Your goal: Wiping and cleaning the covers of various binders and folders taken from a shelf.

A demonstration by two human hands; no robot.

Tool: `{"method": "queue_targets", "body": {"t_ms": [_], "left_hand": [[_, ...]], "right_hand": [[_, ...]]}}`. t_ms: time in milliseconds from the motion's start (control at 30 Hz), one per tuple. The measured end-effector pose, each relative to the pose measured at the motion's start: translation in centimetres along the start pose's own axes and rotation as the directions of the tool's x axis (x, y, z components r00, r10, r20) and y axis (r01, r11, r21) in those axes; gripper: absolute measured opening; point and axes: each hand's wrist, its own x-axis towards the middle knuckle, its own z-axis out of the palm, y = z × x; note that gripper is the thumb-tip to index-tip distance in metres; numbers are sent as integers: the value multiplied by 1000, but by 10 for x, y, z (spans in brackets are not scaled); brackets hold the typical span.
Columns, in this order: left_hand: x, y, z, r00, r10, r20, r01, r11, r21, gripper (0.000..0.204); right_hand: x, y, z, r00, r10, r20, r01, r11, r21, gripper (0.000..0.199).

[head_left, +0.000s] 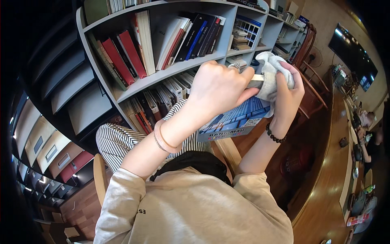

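Observation:
My left hand (221,87) is closed, its thumb and fingers pinching a small flat rectangular piece (256,81) with a pale edge. What the piece is made of, I cannot make out. The far end of the piece goes into a crumpled whitish cloth (269,83). From the right, my right hand (290,91) grips this cloth, with the fingers curled around it. Beneath both hands is a blue printed box (233,120) with a grey lower edge, over my lap. My hands and the cloth hide part of its top.
A grey shelf unit (158,76) with leaning books (199,38) and binders stands ahead. To the right runs a long wooden counter (325,175), with people beyond it. A wooden chair (315,77) stands at the far right. Display racks (67,89) fill the left side.

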Motion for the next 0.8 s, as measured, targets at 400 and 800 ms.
{"method": "queue_targets", "body": {"t_ms": [400, 800], "left_hand": [[-1, 6, -2, 1000, -8, 16, 8, 1000, -26, 39], [-12, -5, -22, 988, -155, 13, 155, 979, -133, 41]], "right_hand": [[7, 2, -17, 997, 81, -14, -75, 968, 241, 29], [5, 12, -9, 999, 31, 10, -32, 996, 84, 29]]}}
